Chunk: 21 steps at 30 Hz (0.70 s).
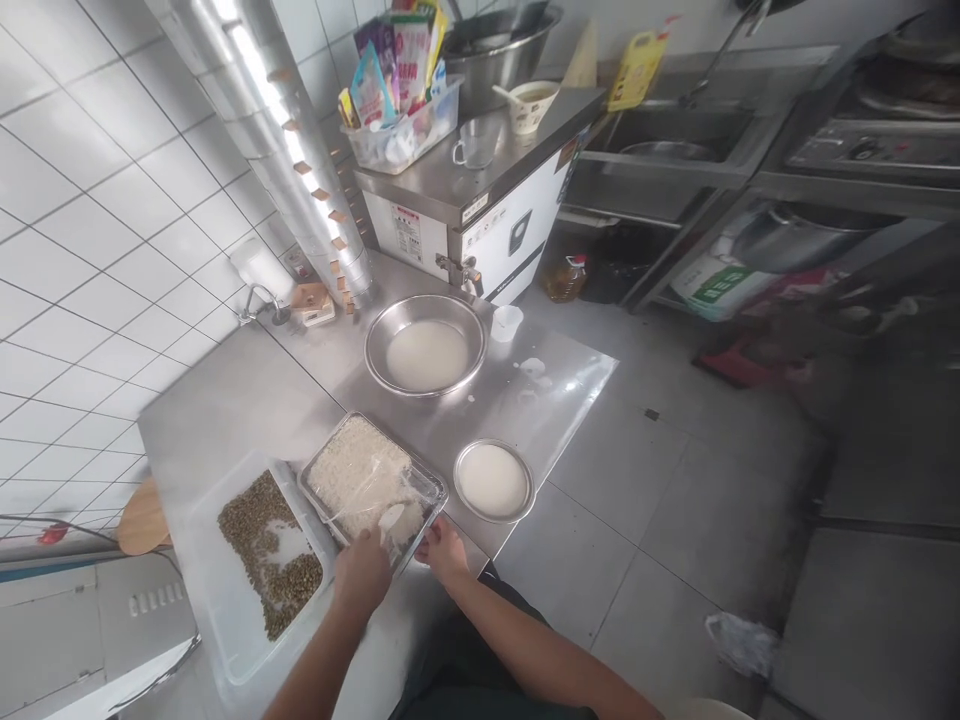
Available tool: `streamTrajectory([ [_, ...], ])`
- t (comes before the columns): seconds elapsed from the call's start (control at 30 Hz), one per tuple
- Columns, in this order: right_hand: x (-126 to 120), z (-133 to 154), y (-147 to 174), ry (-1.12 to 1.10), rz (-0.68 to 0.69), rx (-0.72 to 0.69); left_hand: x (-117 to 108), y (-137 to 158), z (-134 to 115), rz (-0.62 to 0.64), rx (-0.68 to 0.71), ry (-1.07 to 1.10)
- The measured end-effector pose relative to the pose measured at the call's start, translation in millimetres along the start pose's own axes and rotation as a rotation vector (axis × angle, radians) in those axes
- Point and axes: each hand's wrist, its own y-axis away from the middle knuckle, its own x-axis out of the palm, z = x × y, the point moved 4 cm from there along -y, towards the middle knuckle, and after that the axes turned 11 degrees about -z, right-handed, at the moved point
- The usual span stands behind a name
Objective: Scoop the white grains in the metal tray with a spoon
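Both hands are working at the near edge of the rice tray [373,479] on the bench [225,400]: left hand [363,570] gripping clear film [390,500], right hand [444,548] gripping the rim. The film is covering only part of the tray.

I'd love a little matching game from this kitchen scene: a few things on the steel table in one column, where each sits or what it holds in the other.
Things:
1. metal tray
2. big bowl
3. plastic tub
4. small plate

Descriptions:
A. holds greenish-brown bits
B. nearest the table's right edge, white contents
C. under both hands, holds white grains and clear film
D. farthest back, by the white cup, cloudy liquid

Pairs: 1-C, 2-D, 3-A, 4-B
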Motion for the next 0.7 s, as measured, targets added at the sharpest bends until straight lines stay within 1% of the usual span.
streamTrajectory([
  [0.03,-0.4,0.7,0.8,-0.005,0.004,-0.003,-1.5,5.4,1.4,-0.007,-0.001,0.003],
  [0.1,-1.5,2.0,2.2,-0.012,0.009,-0.011,-8.1,6.9,2.6,-0.019,0.058,0.018],
  [0.2,-2.5,3.0,3.6,-0.010,0.015,-0.017,-19.7,-13.1,-1.9,0.012,0.197,0.043],
  [0.27,-2.2,3.2,3.9,-0.004,0.022,-0.018,-25.1,-31.4,-5.6,0.033,0.237,0.045],
  [0.37,-1.1,3.7,3.9,-0.004,0.026,-0.017,-28.2,-44.8,-5.5,0.027,0.203,0.045],
  [0.43,-0.7,4.0,3.8,-0.013,0.023,-0.008,-26.9,-40.1,0.2,0.009,0.164,0.069],
  [0.5,-0.3,4.2,4.0,-0.025,0.027,0.008,-22.8,-29.4,10.5,-0.015,0.126,0.117],
  [0.6,0.1,5.1,5.3,-0.051,0.035,0.018,-9.1,-14.3,27.9,-0.026,0.077,0.216],
  [0.7,0.6,7.1,8.0,-0.080,0.043,0.021,11.8,-8.6,36.8,-0.007,0.032,0.376],
])
